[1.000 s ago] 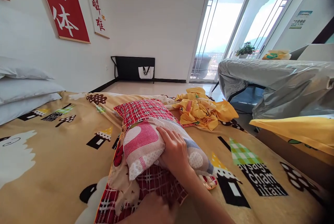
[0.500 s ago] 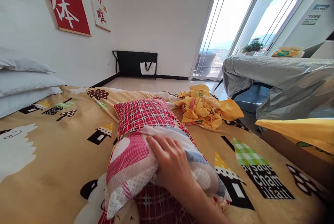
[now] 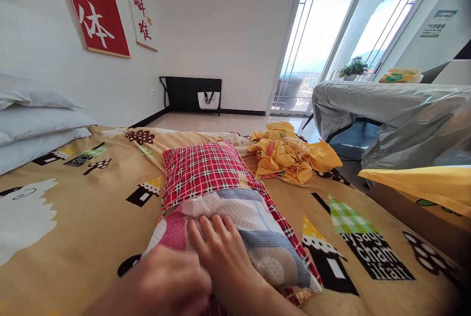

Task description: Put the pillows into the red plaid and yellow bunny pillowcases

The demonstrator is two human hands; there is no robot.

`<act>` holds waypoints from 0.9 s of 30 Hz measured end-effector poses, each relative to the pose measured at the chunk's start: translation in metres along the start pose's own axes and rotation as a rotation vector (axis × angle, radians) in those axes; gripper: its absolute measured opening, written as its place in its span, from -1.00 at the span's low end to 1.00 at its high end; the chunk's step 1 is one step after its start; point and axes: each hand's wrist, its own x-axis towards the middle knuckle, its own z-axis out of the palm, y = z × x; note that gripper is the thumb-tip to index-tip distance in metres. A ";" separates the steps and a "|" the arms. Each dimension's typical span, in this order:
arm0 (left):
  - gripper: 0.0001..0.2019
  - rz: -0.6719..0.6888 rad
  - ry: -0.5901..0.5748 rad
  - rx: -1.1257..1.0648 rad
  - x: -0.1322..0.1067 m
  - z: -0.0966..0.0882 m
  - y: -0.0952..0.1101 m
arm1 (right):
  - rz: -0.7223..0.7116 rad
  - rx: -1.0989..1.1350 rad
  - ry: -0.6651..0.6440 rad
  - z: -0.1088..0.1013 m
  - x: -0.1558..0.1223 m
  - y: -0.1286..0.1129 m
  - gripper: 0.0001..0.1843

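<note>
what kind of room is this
Probably a bedroom in a flat: a tan cartoon bedspread fills the foreground, pale pillows are stacked at its left, and a patchwork pillow sits partly inside a red plaid case.

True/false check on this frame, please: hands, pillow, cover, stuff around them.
1. The right hand lies flat, fingers spread, on the patchwork pillow. True.
2. The pillow is wholly inside the red plaid pillowcase. False: only its far end is in; the near end sticks out.
3. A crumpled yellow cloth lies beyond the pillow on the tan blanket. True.
4. The white pillows are stacked at the right edge. False: they are at the left.
</note>
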 end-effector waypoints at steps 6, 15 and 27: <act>-0.76 -0.313 0.337 -0.060 0.057 0.005 -0.085 | 0.084 -0.131 0.121 0.007 -0.022 -0.005 -0.38; -0.75 -0.398 0.190 -0.160 0.055 0.021 -0.104 | 0.490 -0.002 -0.537 -0.019 -0.002 0.034 0.29; -0.69 -0.167 -0.163 0.357 0.156 0.014 -0.039 | 0.434 -0.074 -0.275 0.005 -0.006 0.013 -0.37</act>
